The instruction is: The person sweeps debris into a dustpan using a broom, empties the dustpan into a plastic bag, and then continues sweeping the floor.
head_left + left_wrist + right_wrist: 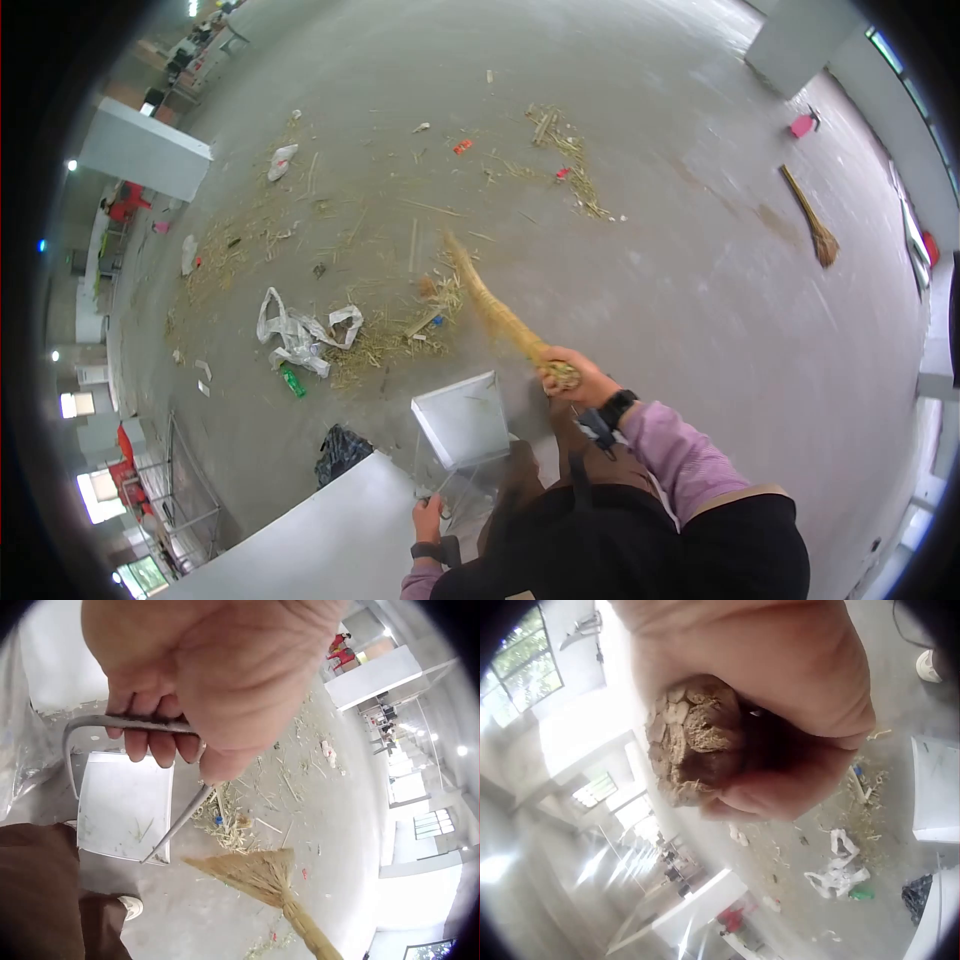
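My right hand grips a straw broom by the end of its thick handle, and the cut stalk end faces the right wrist view. The broom slants away to the upper left, its fanned bristles near a heap of straw litter. Low in the head view, my left hand holds the bent metal handle of a white dustpan, fingers curled round the bar. A few straw bits lie in the pan, whose open side is toward the litter.
White plastic bags, a green bottle and scattered straw lie ahead on the grey floor. A black bag sits beside a white panel at the left. Another broom and a pink dustpan lie at the right.
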A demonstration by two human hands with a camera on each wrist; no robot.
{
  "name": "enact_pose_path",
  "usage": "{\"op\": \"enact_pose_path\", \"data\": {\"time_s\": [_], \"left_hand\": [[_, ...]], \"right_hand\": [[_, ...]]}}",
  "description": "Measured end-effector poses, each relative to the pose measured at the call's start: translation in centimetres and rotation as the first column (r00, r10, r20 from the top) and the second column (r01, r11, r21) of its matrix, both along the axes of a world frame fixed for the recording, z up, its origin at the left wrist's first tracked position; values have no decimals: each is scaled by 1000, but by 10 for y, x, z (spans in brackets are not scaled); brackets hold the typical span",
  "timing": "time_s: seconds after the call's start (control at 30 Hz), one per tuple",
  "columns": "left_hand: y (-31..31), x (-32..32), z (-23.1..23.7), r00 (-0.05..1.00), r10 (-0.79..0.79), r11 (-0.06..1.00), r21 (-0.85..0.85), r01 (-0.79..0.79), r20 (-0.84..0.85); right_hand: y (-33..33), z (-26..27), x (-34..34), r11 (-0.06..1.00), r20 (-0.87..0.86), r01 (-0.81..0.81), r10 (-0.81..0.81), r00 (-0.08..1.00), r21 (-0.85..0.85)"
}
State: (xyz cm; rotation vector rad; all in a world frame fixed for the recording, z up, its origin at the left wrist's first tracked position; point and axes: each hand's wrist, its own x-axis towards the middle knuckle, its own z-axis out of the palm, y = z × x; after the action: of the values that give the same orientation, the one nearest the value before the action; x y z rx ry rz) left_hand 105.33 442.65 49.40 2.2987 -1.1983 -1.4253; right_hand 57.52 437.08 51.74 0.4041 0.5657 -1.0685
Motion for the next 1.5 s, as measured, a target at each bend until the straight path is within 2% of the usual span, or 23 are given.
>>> {"op": "enact_pose_path", "data": {"time_s": [0.17, 0.23, 0.37, 0.47, 0.57, 0.67, 0.7, 0.73, 0.77, 0.8, 0.83, 0.87, 0.93, 0.97, 1.03, 1.1, 1.17, 1.2, 1.27, 1.33, 1.4, 1.5], "left_hand": [[-21, 36, -18, 993, -59, 998, 16, 61, -105], [-29, 54, -28, 991, -97, 994, 36, 101, -95], [-38, 79, -31, 985, -138, 988, 51, 144, -107], [-39, 103, -30, 978, -190, 976, 90, 197, -85], [-37, 103, -23, 966, -255, 962, 96, 257, -34], [-29, 127, -37, 953, -303, 950, 73, 303, -12], [-22, 134, -38, 948, -320, 946, 67, 318, 11], [-16, 137, -38, 940, -338, 940, 61, 336, 34], [-12, 137, -38, 931, -361, 932, 54, 358, 57], [-7, 135, -34, 956, -291, 955, 76, 288, 34], [-4, 133, -31, 965, -261, 963, 77, 259, 17], [-2, 132, -27, 974, -228, 971, 80, 227, 3], [-3, 132, -24, 984, -175, 979, 98, 178, -40], [-3, 133, -23, 988, -147, 983, 106, 152, -57], [-7, 130, -25, 991, -87, 989, 108, 98, -99], [-13, 130, -27, 987, -127, 984, 115, 139, -102], [-19, 129, -30, 985, -142, 980, 125, 154, -102], [-21, 129, -31, 986, -134, 980, 131, 146, -100], [-24, 126, -34, 986, -140, 979, 136, 152, -90], [-29, 124, -39, 983, -169, 976, 129, 178, -76], [-35, 120, -49, 983, -165, 979, 106, 173, -83], [-46, 106, -55, 978, -196, 976, 89, 201, -67]], "right_hand": [[123, 26, -6, 981, -152, 180, -168, 974, 68], [160, 29, 9, 961, -212, 241, -210, 954, 134], [204, 16, 43, 905, -346, 366, -280, 896, 217], [212, 2, 58, 792, -342, 519, -414, 844, 322], [217, -30, 67, 757, -193, 543, -509, 839, 363], [197, -51, 112, 843, -82, 444, -441, 894, 304], [195, -73, 143, 977, -565, 200, -207, 799, -74], [185, -70, 163, 966, -781, -78, -151, 605, -247], [174, -66, 183, 893, -921, -313, -221, 321, -323], [148, -52, 201, 941, -813, -200, -117, 570, -275], [122, -38, 219, 984, -640, -68, -54, 766, -165], [94, -40, 237, 970, -51, 53, -42, 998, 238], [65, -24, 248, 996, 12, 31, -32, 999, 89], [51, -5, 247, 990, -16, 7, -5, 1000, 142], [32, -4, 240, 991, -15, -50, 52, 999, 120], [26, -30, 230, 997, -89, 62, -65, 994, -36], [30, -27, 200, 979, 68, 156, -148, 987, -133], [37, -11, 177, 970, 253, 198, -158, 955, -138], [55, 5, 143, 983, 271, 174, -154, 950, -51], [77, 31, 119, 979, 278, 196, -173, 945, -57], [94, 52, 101, 979, 164, 202, -192, 968, -41], [99, 69, 77, 950, -175, 305, -291, 941, 61]]}}
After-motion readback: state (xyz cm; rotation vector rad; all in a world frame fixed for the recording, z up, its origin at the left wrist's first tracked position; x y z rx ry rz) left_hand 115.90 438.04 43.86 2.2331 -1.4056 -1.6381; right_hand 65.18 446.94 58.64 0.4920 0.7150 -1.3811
